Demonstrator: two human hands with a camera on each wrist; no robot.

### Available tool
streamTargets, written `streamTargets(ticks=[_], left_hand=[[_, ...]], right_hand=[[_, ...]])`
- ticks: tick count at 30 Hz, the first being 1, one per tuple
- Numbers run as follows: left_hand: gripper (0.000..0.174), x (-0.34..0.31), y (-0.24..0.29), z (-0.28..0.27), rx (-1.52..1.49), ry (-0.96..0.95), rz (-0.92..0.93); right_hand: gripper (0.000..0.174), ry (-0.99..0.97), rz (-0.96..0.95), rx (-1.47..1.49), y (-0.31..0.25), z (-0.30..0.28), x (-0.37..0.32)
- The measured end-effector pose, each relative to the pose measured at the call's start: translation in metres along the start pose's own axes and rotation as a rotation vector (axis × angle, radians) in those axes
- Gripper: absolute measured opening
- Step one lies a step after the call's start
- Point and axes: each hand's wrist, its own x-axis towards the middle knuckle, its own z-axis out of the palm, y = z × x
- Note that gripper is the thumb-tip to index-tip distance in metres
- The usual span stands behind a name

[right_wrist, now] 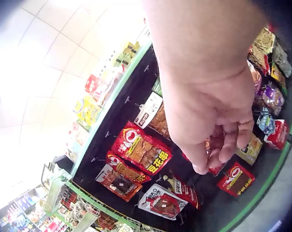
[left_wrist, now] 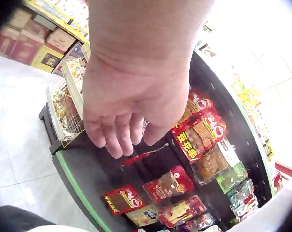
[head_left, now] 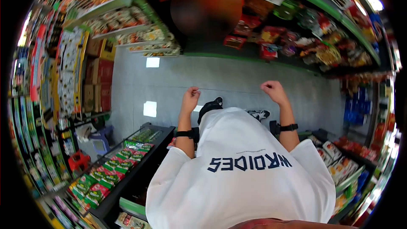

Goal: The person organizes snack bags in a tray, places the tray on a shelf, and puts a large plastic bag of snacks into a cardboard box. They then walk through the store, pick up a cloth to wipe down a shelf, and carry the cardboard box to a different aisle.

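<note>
Two hands (head_left: 191, 97) (head_left: 274, 90) amid packets (left_wrist: 165, 185) and cartons (head_left: 102, 71)

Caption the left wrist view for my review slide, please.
A loosely curled left hand before a dark, green-edged store display hung with red snack packets.

A red snack bag (left_wrist: 200, 137) is showing yellow Chinese characters, "豆花串", right of the fingers of the left hand (left_wrist: 131, 106) and left of those of the right hand (right_wrist: 213, 113). Below the fingers, a white shirt (head_left: 241, 191) is displaying dark, upside-down capitals, apparently "WROIDES".
</note>
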Motion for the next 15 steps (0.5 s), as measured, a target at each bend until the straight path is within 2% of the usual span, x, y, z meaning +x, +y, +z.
streamTargets(ticks=[2, 5, 7, 8, 10, 12, 14, 15], left_hand=[[0.023, 0.004, 0.009, 0.007, 0.041, -0.031, 0.024], [0.02, 0.014, 0.036, 0.02, 0.13, -0.132, 0.05], [0.02, 0.022, 0.062, 0.037, 0.206, -0.19, 0.068], [0.019, 0.026, 0.075, 0.048, 0.253, -0.207, 0.081], [0.02, 0.03, 0.102, 0.076, 0.289, -0.268, 0.097], [0.021, 0.029, 0.137, 0.108, 0.383, -0.343, 0.112], [0.023, 0.027, 0.16, 0.143, 0.463, -0.383, 0.141], [0.024, 0.023, 0.17, 0.16, 0.524, -0.409, 0.166]], right_hand=[[0.017, 0.043, 0.0, 0.042, 0.013, -0.009, -0.003], [0.021, 0.107, 0.121, 0.118, 0.039, -0.028, -0.011], [0.025, 0.18, 0.11, 0.312, 0.064, -0.045, -0.018], [0.025, 0.203, 0.132, 0.335, 0.073, -0.057, -0.024], [0.026, 0.289, 0.209, 0.584, 0.094, -0.087, -0.037], [0.025, 0.35, 0.228, 0.612, 0.124, -0.119, -0.054], [0.023, 0.497, 0.226, 0.677, 0.153, -0.152, -0.073], [0.023, 0.487, 0.23, 0.693, 0.175, -0.166, -0.084]])
